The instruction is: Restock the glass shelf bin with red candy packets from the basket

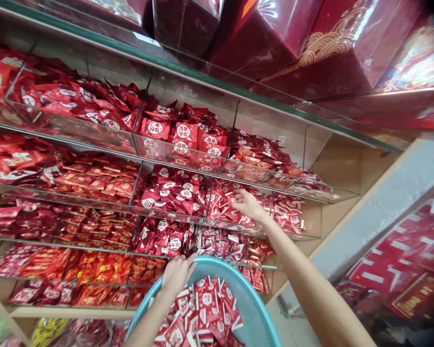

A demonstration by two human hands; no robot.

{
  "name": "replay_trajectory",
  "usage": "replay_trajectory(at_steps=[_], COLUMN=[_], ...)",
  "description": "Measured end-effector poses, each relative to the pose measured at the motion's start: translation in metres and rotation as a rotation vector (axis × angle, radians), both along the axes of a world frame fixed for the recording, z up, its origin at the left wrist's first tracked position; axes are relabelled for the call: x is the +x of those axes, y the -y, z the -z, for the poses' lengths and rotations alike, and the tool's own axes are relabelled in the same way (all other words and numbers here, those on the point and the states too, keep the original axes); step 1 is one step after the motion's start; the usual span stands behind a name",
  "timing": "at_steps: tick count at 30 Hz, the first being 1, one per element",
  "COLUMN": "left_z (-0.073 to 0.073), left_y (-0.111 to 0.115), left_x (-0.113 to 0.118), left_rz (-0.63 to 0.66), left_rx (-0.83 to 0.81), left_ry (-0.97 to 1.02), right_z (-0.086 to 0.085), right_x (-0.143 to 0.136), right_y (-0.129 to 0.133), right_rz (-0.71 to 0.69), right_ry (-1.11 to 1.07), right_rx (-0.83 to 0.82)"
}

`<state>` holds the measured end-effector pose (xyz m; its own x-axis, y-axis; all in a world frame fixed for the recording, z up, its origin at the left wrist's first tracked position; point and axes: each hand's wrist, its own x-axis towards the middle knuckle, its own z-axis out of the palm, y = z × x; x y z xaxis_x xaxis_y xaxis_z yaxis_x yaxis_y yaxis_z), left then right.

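A turquoise plastic basket (pixel 258 301) stands low in front of me, holding many small red-and-white candy packets (pixel 206 301). At its far left rim is my left hand (pixel 178 275), its fingers bent over the edge in a grip. My right hand (pixel 249 205) reaches into a shelf compartment among similar red-and-white packets (pixel 219 200). Its fingers are apart and touch the packets; no packet clearly shows in its grasp. Left of it, the neighbouring compartment holds darker red packets with white ovals (pixel 177 190).
Clear dividers and front panels (pixel 181 159) split the tiered shelves, filled with red packets. A glass shelf edge (pixel 188 62) runs above, bearing large dark red boxes (pixel 260 33). Packaged red goods (pixel 401 246) are at right. Yellow packages (pixel 48 331) lie at lower left.
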<state>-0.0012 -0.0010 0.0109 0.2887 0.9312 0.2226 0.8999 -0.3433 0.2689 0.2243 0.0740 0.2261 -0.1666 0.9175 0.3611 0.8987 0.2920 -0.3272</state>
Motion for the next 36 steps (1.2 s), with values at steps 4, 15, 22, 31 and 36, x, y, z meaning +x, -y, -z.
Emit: replay_trajectory(at_steps=[4, 15, 22, 31, 36], left_z=[0.001, -0.003, -0.001, 0.002, 0.005], left_y=[0.000, 0.002, 0.000, -0.001, -0.002], left_x=[-0.001, 0.001, 0.000, 0.000, 0.000], left_rz=[0.006, -0.015, -0.003, 0.004, 0.000], left_rx=[0.000, -0.018, 0.002, 0.041, 0.031], left_ry=[0.007, 0.002, -0.017, -0.013, 0.001], right_z=[-0.009, 0.007, 0.011, 0.005, -0.004], right_x=[0.011, -0.005, -0.033, -0.019, 0.000], right_y=[0.006, 0.009, 0.013, 0.015, 0.027], right_rz=[-0.072, 0.135, 0.306, 0.255, 0.174], right_ry=[0.078, 0.248, 0.227, 0.120, 0.046], right_rx=[0.008, 0.007, 0.055, 0.035, -0.009])
